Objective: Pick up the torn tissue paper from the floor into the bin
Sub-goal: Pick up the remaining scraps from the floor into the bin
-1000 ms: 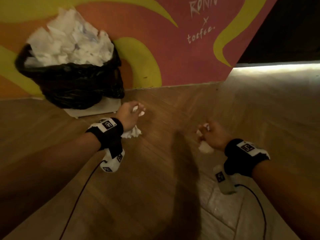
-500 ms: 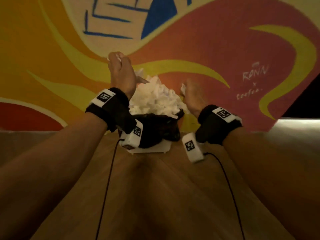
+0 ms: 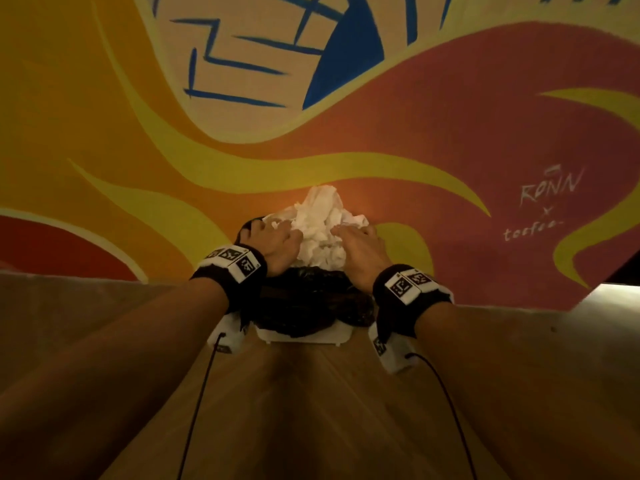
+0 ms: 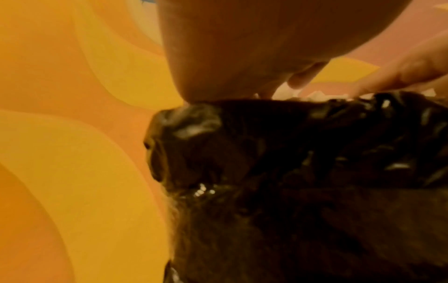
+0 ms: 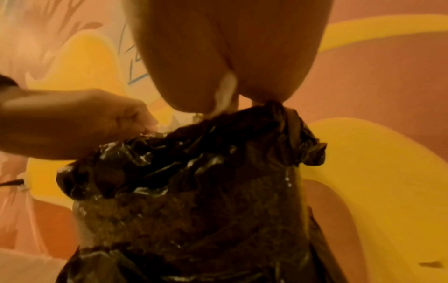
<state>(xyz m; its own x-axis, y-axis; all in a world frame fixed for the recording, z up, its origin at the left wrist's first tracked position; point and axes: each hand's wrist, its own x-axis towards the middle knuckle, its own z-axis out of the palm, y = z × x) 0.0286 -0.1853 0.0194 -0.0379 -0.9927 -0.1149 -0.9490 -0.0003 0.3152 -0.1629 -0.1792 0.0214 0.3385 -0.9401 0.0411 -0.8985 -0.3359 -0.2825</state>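
A heap of white torn tissue [image 3: 320, 220] rises out of the bin, whose black liner [image 3: 311, 296] hangs over a white base [image 3: 304, 337] against the wall. My left hand [image 3: 277, 242] lies on the heap's left side and my right hand [image 3: 360, 242] on its right side. Both press down on the paper with fingers spread. The left wrist view shows my palm just above the liner rim [image 4: 290, 153], with a strip of tissue [image 4: 315, 94] behind it. In the right wrist view my right palm [image 5: 230, 57] sits over the liner [image 5: 194, 172] and my left hand [image 5: 84, 118] reaches in from the left.
A painted wall [image 3: 450, 133] in orange, yellow and red stands right behind the bin. Wooden floor [image 3: 311, 410] stretches between my forearms. Black cables [image 3: 197, 403] hang from both wrist cameras.
Both hands, which held tissue pieces above the bin half a second ago, have come down onto the heap, and the pieces are no longer held apart from it.
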